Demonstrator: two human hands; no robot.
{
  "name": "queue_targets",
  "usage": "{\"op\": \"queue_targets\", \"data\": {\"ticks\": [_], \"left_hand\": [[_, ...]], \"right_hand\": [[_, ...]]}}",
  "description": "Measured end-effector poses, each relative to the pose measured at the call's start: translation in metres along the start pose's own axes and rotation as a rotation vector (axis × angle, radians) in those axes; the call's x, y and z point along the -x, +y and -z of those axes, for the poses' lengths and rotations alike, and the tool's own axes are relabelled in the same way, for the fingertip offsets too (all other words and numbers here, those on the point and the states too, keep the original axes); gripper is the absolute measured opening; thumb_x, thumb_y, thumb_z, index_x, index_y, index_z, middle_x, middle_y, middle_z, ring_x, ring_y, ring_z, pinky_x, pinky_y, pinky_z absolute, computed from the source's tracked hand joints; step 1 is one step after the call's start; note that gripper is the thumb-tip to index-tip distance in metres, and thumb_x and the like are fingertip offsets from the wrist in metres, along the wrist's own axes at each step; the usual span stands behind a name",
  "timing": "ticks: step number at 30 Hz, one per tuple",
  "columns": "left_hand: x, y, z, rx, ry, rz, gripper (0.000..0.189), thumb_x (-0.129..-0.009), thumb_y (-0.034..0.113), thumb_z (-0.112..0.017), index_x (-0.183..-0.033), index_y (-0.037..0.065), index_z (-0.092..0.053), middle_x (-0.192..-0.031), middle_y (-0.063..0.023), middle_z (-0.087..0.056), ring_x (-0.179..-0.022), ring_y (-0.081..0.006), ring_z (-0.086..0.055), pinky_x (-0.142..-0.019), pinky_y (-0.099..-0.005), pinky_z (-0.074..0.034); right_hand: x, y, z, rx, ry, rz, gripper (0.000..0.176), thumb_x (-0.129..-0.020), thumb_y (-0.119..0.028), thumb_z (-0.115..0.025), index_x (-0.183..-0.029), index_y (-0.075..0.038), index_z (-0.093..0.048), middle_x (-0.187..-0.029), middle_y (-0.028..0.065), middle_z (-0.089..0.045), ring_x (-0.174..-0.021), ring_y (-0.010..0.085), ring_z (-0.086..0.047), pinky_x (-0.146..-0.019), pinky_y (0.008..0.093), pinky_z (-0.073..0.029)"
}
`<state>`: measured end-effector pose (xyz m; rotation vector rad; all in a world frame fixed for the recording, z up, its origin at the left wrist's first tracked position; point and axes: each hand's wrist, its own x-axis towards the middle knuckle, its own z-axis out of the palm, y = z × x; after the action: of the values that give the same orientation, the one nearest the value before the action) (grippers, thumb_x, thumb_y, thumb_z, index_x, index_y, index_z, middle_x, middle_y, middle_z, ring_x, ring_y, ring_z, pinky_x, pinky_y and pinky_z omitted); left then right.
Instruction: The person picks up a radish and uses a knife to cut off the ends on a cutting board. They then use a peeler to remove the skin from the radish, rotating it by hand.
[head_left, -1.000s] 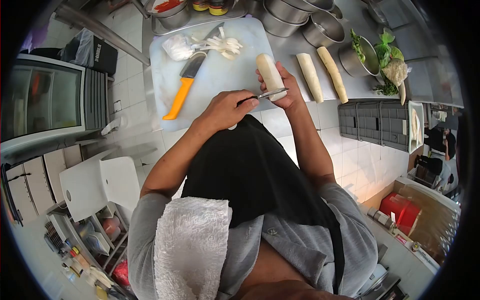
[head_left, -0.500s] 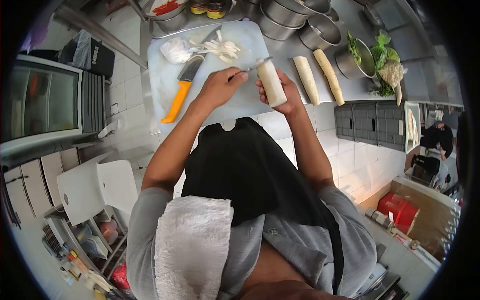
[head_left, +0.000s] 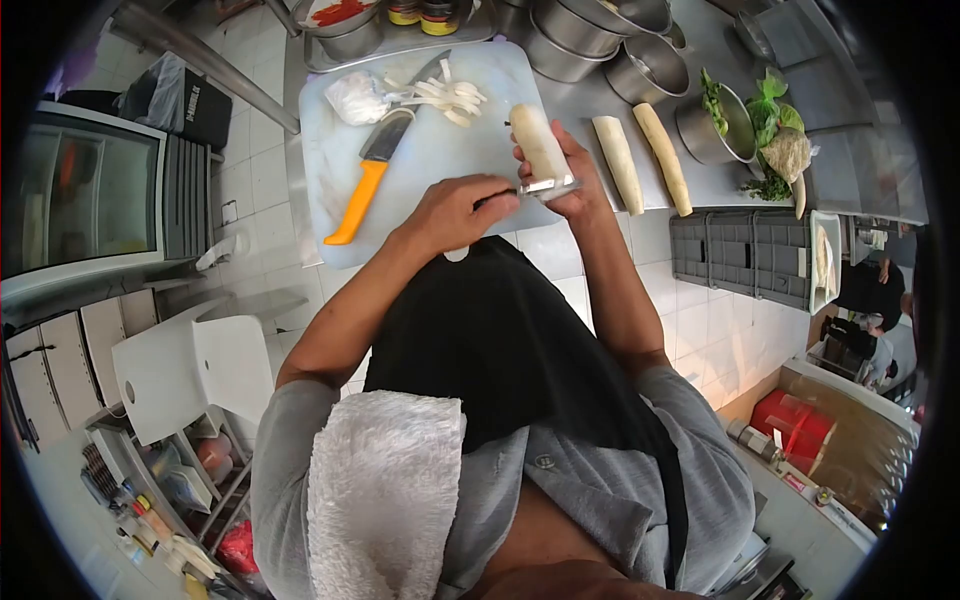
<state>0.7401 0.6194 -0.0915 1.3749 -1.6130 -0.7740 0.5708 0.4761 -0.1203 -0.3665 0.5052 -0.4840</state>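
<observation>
My left hand is closed round the dark handle of a peeler. The peeler's metal head lies across the near end of a thick white root, daikon-like. My right hand wraps the root from the right and holds it tilted above the cutting board's right edge; part of its fingers is hidden behind the root. On the white cutting board lie an orange-handled knife, pale cut strips and a white crumpled-looking lump. Some strips rest over the knife's blade.
Two long pale roots lie on the steel counter to the right. Beyond them stand metal pots and a bowl with greens. A grey crate stands below the counter's right part. A black apron covers my front.
The peeler has moved from the root's far end down to its near end, with my left hand coming nearer my body. My right hand still grips the root.
</observation>
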Motion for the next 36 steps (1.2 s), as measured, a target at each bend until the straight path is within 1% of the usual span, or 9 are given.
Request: {"op": "queue_targets", "data": {"ticks": [5,9,12,18,23,26,29,34,36], "left_hand": [[-0.062,-0.062,0.022,-0.206,-0.014,0.342,0.035,-0.092,0.039,-0.057,-0.101,0.008,-0.069,-0.094,-0.0152,-0.069,-0.089,-0.0339,-0.065,-0.077,-0.0418,-0.049],[-0.057,-0.054,0.025,-0.024,0.056,0.378,0.038,-0.093,0.040,-0.058,-0.101,0.005,-0.069,-0.086,-0.0168,-0.068,-0.079,-0.0318,-0.064,-0.073,-0.0389,-0.049],[-0.032,-0.029,0.021,0.118,0.026,0.354,0.035,-0.094,0.034,-0.061,-0.105,0.001,-0.067,-0.075,-0.0051,-0.062,-0.070,-0.0120,-0.054,-0.067,-0.0283,-0.046],[0.004,0.005,0.016,0.066,-0.068,0.253,0.030,-0.094,0.029,-0.063,-0.105,0.002,-0.066,-0.081,-0.0077,-0.065,-0.071,-0.0148,-0.056,-0.068,-0.0299,-0.047],[0.005,0.009,0.017,0.003,-0.114,0.266,0.030,-0.094,0.030,-0.062,-0.106,0.003,-0.065,-0.083,-0.0103,-0.066,-0.074,-0.0204,-0.060,-0.070,-0.0318,-0.048],[0.003,-0.009,0.008,-0.021,0.039,0.060,0.032,-0.093,0.038,-0.058,-0.096,0.007,-0.066,-0.084,-0.0147,-0.066,-0.079,-0.0344,-0.062,-0.072,-0.0408,-0.048],[-0.035,-0.049,0.020,0.005,0.043,0.267,0.033,-0.094,0.034,-0.059,-0.104,0.003,-0.067,-0.086,-0.0120,-0.068,-0.077,-0.0230,-0.062,-0.074,-0.0329,-0.049],[-0.064,-0.057,0.031,-0.115,0.019,0.386,0.038,-0.094,0.039,-0.059,-0.104,0.003,-0.068,-0.082,-0.0117,-0.066,-0.073,-0.0198,-0.060,-0.072,-0.0312,-0.048],[-0.054,-0.041,0.030,-0.071,0.009,0.387,0.038,-0.094,0.039,-0.059,-0.104,0.003,-0.067,-0.080,-0.0113,-0.065,-0.071,-0.0188,-0.058,-0.070,-0.0311,-0.048]], "right_hand": [[0.016,0.000,0.011,0.003,-0.039,-0.137,0.055,-0.097,-0.051,-0.048,-0.126,-0.005,-0.051,-0.093,0.0179,-0.064,-0.070,0.0259,-0.065,-0.054,0.0363,-0.053],[0.013,-0.002,0.010,-0.018,0.007,-0.126,0.059,-0.096,-0.052,-0.049,-0.131,-0.005,-0.049,-0.100,0.0190,-0.063,-0.072,0.0277,-0.064,-0.057,0.0398,-0.053],[-0.002,-0.011,0.015,-0.128,0.069,-0.177,0.059,-0.096,-0.051,-0.050,-0.129,-0.003,-0.051,-0.104,0.0194,-0.063,-0.075,0.0300,-0.064,-0.064,0.0439,-0.054],[-0.024,-0.004,0.014,0.015,0.036,-0.034,0.057,-0.095,-0.051,-0.051,-0.125,-0.002,-0.053,-0.102,0.0173,-0.064,-0.079,0.0285,-0.066,-0.063,0.0418,-0.055],[-0.026,-0.004,0.012,-0.018,-0.079,-0.135,0.056,-0.096,-0.051,-0.050,-0.125,-0.003,-0.053,-0.100,0.0165,-0.063,-0.078,0.0262,-0.066,-0.061,0.0407,-0.056],[-0.014,-0.002,-0.012,0.031,-0.047,-0.065,0.056,-0.096,-0.051,-0.050,-0.126,-0.003,-0.052,-0.100,0.0156,-0.063,-0.077,0.0254,-0.066,-0.060,0.0394,-0.056],[-0.014,0.001,0.004,-0.007,-0.034,-0.102,0.057,-0.097,-0.051,-0.049,-0.129,-0.004,-0.051,-0.101,0.0150,-0.063,-0.078,0.0250,-0.065,-0.059,0.0381,-0.056],[0.005,-0.002,0.017,0.007,-0.167,-0.193,0.061,-0.096,-0.053,-0.049,-0.132,-0.004,-0.049,-0.105,0.0165,-0.064,-0.077,0.0262,-0.065,-0.061,0.0370,-0.055],[0.004,-0.002,0.013,-0.014,-0.007,-0.154,0.060,-0.095,-0.052,-0.050,-0.132,-0.004,-0.050,-0.107,0.0174,-0.064,-0.080,0.0277,-0.065,-0.065,0.0397,-0.055]]}}
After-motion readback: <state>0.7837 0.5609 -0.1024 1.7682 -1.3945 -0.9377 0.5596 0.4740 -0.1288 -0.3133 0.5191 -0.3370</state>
